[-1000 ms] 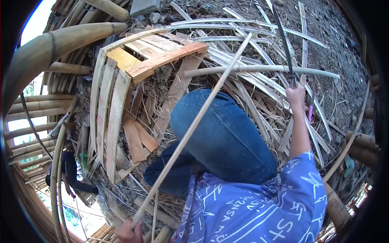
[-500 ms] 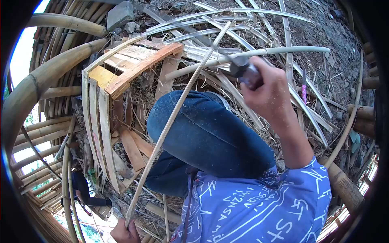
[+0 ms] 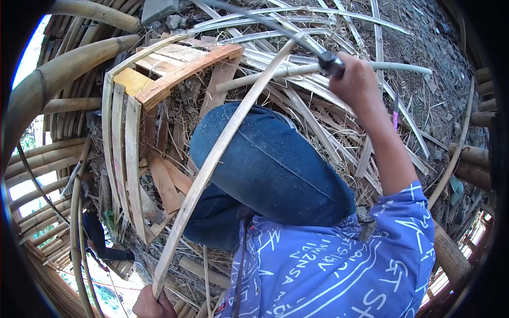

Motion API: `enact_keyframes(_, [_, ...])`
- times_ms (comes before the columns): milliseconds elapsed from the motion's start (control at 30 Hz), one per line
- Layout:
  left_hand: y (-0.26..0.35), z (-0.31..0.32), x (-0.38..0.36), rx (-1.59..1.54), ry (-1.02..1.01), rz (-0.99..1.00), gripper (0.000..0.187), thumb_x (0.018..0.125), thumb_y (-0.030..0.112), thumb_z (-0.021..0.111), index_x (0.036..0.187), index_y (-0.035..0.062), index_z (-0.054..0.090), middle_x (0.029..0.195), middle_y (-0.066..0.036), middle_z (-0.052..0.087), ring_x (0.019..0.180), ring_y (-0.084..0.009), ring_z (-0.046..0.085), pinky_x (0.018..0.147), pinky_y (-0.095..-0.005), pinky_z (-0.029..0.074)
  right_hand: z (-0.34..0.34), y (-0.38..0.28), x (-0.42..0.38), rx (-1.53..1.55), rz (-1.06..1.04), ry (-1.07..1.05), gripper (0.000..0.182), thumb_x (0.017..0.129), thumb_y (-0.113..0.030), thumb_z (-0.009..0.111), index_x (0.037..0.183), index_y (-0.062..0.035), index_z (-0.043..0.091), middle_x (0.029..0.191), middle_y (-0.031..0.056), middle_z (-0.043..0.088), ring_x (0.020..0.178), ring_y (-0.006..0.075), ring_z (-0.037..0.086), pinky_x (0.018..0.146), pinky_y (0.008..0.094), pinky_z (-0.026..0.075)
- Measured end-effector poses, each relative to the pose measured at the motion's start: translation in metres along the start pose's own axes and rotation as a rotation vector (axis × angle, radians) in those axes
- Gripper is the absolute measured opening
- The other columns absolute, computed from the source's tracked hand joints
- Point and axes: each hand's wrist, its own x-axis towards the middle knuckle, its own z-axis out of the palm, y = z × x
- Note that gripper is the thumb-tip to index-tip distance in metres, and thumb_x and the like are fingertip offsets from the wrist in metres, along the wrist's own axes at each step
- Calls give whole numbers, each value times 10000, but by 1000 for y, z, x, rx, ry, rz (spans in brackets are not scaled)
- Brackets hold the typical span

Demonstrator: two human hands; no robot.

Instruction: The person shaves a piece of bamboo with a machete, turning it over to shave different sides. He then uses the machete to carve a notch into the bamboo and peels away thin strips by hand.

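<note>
Blade (image 3: 268, 22) had swung over strip (image 3: 212, 159); right hand (image 3: 356, 80) clenched handle (image 3: 332, 64), left hand (image 3: 152, 305) strip's lower end; strip seemed light, springy, best end-held.

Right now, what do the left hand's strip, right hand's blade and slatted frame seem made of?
Strip: probably split bamboo, unfinished; pale, flat, slightly curved.
Blade: likely steel; long and grey, finish lost to blur.
Slatted frame: wood, seemingly bare; tan and orange-brown boards, one yellow piece possibly painted.
</note>
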Motion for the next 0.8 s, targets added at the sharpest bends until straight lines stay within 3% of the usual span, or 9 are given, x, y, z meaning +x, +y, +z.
enact_keyframes(67, [-1, -1, -5, 25, -86, -83, 148, 829, 116, 674, 895, -16, 682, 605, -198, 555, 481, -328, 522, 455, -393, 402, 5, 21, 10, -83, 74, -22, 136, 736, -141, 589, 830, -55, 639, 812, 203, 665, 799, 381, 649, 719, 482, 508])
enact_keyframes(133, [-10, 8, -10, -258, -148, -128, 105, 832, 97, 644, 856, -3, 664, 563, -194, 492, 459, -336, 480, 439, -412, 369, 30, 50, 11, -42, 215, -110, 209, 735, -144, 574, 902, -56, 665, 831, 223, 659, 840, 398, 634, 759, 483, 494])
enact_keyframes(267, [-22, 29, -25, -268, -189, -45, 198, 871, 154, 613, 760, -9, 589, 576, -194, 485, 472, -345, 472, 443, -394, 362, 75, 80, -32, -1, 304, -130, 229, 707, -128, 562, 876, -11, 663, 818, 261, 642, 827, 413, 630, 748, 497, 479])
enact_keyframes(333, [-14, 27, -10, -350, -288, -147, 213, 877, 167, 613, 748, -1, 588, 574, -191, 490, 467, -333, 463, 446, -385, 364, 99, 90, -55, 162, 353, -84, 184, 676, -125, 558, 790, -2, 637, 725, 242, 628, 727, 404, 623, 670, 483, 466])
enact_keyframes(400, [-13, 29, -4, -426, -378, -209, 228, 883, 180, 613, 735, 7, 587, 572, -188, 495, 462, -320, 454, 448, -376, 366, 102, 77, -72, 260, 418, -101, 141, 655, -126, 564, 704, 5, 579, 607, 195, 580, 580, 348, 578, 578, 439, 437])
enact_keyframes(467, [-15, 52, -2, -721, -438, -318, 255, 885, 192, 617, 707, 13, 583, 557, -172, 501, 460, -308, 431, 464, -359, 375, 118, 70, -81, 428, 434, 31, 136, 636, -114, 594, 630, -3, 515, 521, 94, 511, 460, 195, 475, 480, 369, 379])
enact_keyframes(600, [-1, 86, 8, -884, -423, -268, 385, 863, 230, 638, 597, -22, 516, 496, -104, 549, 412, -191, 501, 435, -309, 376, 100, 32, -75, 689, 487, 122, 138, 654, -103, 590, 631, -8, 493, 512, 17, 440, 469, 117, 388, 454, 326, 317])
enact_keyframes(633, [6, 82, 16, -1088, -524, -426, 342, 838, 164, 625, 562, -10, 521, 495, -34, 562, 441, -90, 482, 439, -270, 384, 88, 20, -72, 719, 476, 171, 157, 664, -113, 598, 623, -16, 480, 517, 7, 436, 480, 108, 384, 461, 315, 313])
enact_keyframes(800, [13, 83, 29, -1004, -621, -310, 274, 764, 165, 682, 599, -20, 565, 462, -43, 481, 431, -103, 457, 446, -294, 361, 48, -14, -64, 910, 320, 276, 131, 721, -38, 609, 673, -37, 487, 558, -34, 436, 502, 63, 370, 465, 262, 302])
